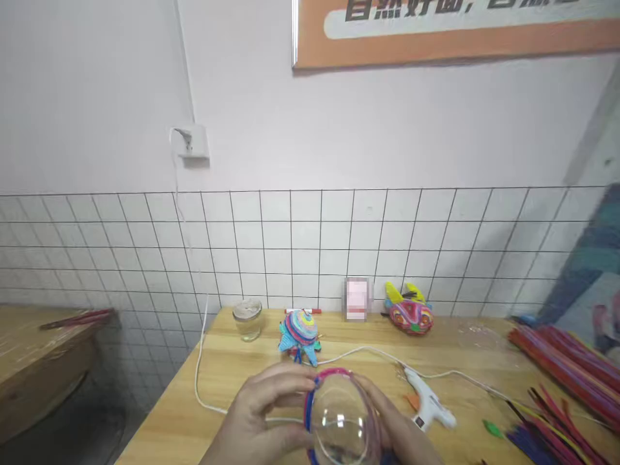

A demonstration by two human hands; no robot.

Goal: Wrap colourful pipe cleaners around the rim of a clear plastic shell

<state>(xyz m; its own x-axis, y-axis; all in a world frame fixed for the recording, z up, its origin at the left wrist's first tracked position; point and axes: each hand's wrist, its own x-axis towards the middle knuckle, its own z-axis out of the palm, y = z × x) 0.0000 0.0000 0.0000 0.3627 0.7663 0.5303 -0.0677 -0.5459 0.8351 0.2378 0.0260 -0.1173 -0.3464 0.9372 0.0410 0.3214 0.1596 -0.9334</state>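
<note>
on the table (227,381) the jar (248,319) stands left of the turtle figure (300,336); the mask (409,314) sits right, by the wall. the glue gun (429,405) lies nearer (cord trailing left), sticks (562,368) at far right.

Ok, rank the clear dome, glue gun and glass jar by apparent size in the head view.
1. clear dome, though nearest the camera, so inflated.
2. glue gun.
3. glass jar, farthest back, so true rank against the gun is unsure.

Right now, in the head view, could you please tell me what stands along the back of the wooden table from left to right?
Glass jar → multicoloured turtle-like figure → blurred pink item → colourful mask-like craft with yellow ears → bundle of pipe cleaners.
</note>
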